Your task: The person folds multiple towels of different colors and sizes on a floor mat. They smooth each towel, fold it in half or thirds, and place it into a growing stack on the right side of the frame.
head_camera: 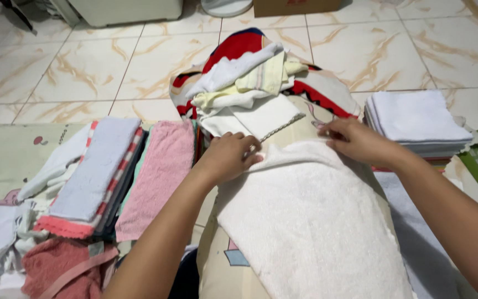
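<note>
A white terry towel point(311, 216) lies spread over a pale cushion point(219, 266) in front of me. My left hand point(229, 156) pinches the towel's far left corner with curled fingers. My right hand point(356, 140) holds the far right corner, fingers bent down on the edge. Just beyond both hands sits a heap of unfolded white and pale yellow cloths point(244, 88) on a red and white fabric point(238, 47).
A neat stack of folded white towels point(416, 119) stands at the right. Left of the cushion lie a pink towel point(159, 174), a folded white and red striped pile point(98, 174) and crumpled cloths point(56, 268). A tiled floor point(84, 66) stretches beyond.
</note>
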